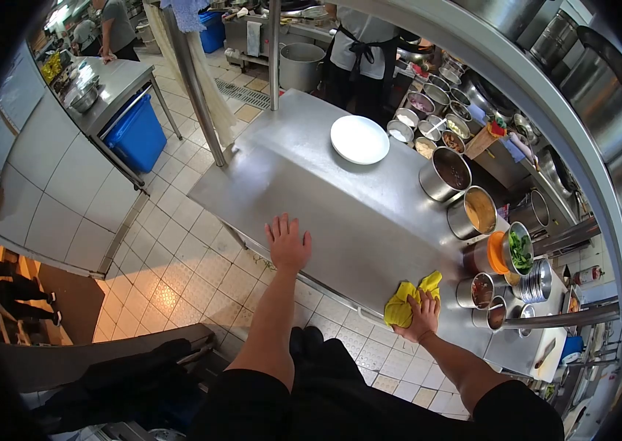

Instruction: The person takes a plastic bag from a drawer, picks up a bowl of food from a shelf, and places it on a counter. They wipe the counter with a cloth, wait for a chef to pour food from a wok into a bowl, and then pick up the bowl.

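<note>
My left hand [288, 244] lies over the front edge of the steel table [326, 213], palm down with its fingers spread and nothing in it. Near the table's right front edge, my right hand [421, 316] rests on a crumpled yellow cloth [401, 303], its fingers bent over the fabric. A white plate [359, 140] sits at the back of the table. Right of the cloth are metal pots with sauces, among them one with a dark red sauce [481, 290].
A tall pot of dark liquid [445, 174], one of orange sauce [472, 212] and a container of greens [518, 248] line the right side. Steel posts [274, 55] rise from the table. A person in an apron [361, 55] stands behind it.
</note>
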The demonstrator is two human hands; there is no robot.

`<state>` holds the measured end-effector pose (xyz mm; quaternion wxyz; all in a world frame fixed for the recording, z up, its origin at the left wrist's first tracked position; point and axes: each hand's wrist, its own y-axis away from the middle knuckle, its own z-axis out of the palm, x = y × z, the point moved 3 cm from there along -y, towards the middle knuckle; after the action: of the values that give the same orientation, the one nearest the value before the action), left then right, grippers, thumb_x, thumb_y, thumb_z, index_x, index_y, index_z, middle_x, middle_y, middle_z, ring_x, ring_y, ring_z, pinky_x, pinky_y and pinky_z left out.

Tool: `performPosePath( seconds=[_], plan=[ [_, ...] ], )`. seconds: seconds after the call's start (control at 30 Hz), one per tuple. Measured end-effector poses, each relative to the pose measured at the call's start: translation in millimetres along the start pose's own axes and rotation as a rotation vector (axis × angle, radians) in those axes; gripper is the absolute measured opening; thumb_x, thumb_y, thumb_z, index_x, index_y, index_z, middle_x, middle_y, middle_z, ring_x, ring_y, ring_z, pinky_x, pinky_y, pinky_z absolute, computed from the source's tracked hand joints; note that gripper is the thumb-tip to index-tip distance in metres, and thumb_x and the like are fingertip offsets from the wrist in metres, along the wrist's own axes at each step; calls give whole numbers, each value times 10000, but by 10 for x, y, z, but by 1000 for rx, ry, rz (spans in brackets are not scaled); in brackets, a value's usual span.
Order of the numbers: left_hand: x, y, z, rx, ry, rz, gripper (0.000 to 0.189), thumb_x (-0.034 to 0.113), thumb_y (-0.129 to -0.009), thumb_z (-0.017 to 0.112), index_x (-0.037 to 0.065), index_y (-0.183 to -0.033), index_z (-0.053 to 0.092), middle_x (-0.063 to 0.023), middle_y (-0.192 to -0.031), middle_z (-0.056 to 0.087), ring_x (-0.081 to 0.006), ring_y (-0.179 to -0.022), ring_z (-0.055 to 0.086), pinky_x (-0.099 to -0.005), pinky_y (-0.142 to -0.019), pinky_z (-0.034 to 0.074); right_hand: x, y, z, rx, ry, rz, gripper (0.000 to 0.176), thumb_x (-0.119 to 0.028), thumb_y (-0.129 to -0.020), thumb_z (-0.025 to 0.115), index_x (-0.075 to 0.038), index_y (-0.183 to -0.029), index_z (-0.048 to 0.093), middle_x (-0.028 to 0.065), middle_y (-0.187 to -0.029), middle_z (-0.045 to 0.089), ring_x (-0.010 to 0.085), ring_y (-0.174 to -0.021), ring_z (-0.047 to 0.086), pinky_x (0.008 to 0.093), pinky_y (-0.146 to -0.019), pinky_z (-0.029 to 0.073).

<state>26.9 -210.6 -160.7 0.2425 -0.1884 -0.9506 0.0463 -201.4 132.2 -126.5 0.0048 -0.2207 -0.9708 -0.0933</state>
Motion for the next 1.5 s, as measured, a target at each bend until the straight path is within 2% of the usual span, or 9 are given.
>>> performPosePath(
  seconds=[0.1, 0.17, 0.3, 0.5, 0.57, 0.67, 0.97, 1.5],
  plan=[
    [3, 0, 2, -1, -3, -2, 473, 373, -893, 558, 96, -1277, 545, -150, -1461, 419, -353, -1398, 306, -532, -1180, 147, 8, -2, -19, 7, -15, -16, 973, -680, -582, 698, -154, -1369, 472, 160, -1480, 302, 367, -1426, 184, 573, -1165, 83],
    [1, -4, -2, 4, -10, -2, 475, 373, -892, 557, 96, -1278, 544, -150, -1460, 420, -353, -1397, 308, -533, -1179, 149, 5, -8, -20, -79, -31, 36, 953, -680, -598, 693, -216, -1395, 454, 135, -1525, 253, 331, -1457, 119, 549, -1180, 28],
    [3, -6, -12, -24, -1, -8, 474, 377, -901, 545, 92, -1279, 535, -156, -1468, 410, -353, -1406, 296, -530, -1185, 133, -2, -10, -21, -85, -19, 32, 951, -683, -602, 689, -212, -1395, 456, 135, -1524, 254, 332, -1454, 123, 550, -1180, 29],
    [7, 12, 3, -30, 0, -17, 484, 382, -898, 545, 90, -1284, 526, -159, -1471, 409, -354, -1409, 293, -530, -1189, 124, 19, 13, 14, -86, -12, 17, 943, -691, -619, 680, -191, -1389, 466, 139, -1519, 254, 347, -1440, 143, 553, -1175, 45],
    [9, -9, 6, -9, 10, -17, 486, 381, -895, 548, 90, -1283, 528, -160, -1468, 412, -355, -1407, 296, -529, -1188, 126, 33, -2, 6, 22, -39, -58, 927, -662, -616, 697, -125, -1343, 492, 183, -1467, 324, 381, -1410, 209, 570, -1154, 95],
    [7, 3, 6, -15, 13, -13, 483, 377, -892, 551, 89, -1280, 533, -160, -1463, 417, -355, -1404, 300, -528, -1188, 127, 33, 4, 8, 83, -35, -88, 912, -649, -604, 712, -119, -1318, 510, 193, -1447, 344, 391, -1393, 237, 574, -1143, 122],
    [14, -5, 10, -9, -3, -13, 476, 378, -904, 538, 88, -1281, 535, -157, -1464, 414, -348, -1400, 307, -526, -1189, 128, 31, 8, 14, 109, -68, -81, 902, -603, -581, 758, -138, -1313, 510, 163, -1440, 355, 384, -1383, 260, 575, -1137, 145],
    [14, -1, -9, -5, 16, -2, 460, 364, -889, 558, 90, -1258, 532, -160, -1455, 414, -357, -1393, 305, -534, -1183, 142, 8, 18, -2, 92, -41, -61, 905, -581, -560, 778, -158, -1308, 495, 170, -1437, 363, 386, -1381, 273, 582, -1139, 155]
  ],
)
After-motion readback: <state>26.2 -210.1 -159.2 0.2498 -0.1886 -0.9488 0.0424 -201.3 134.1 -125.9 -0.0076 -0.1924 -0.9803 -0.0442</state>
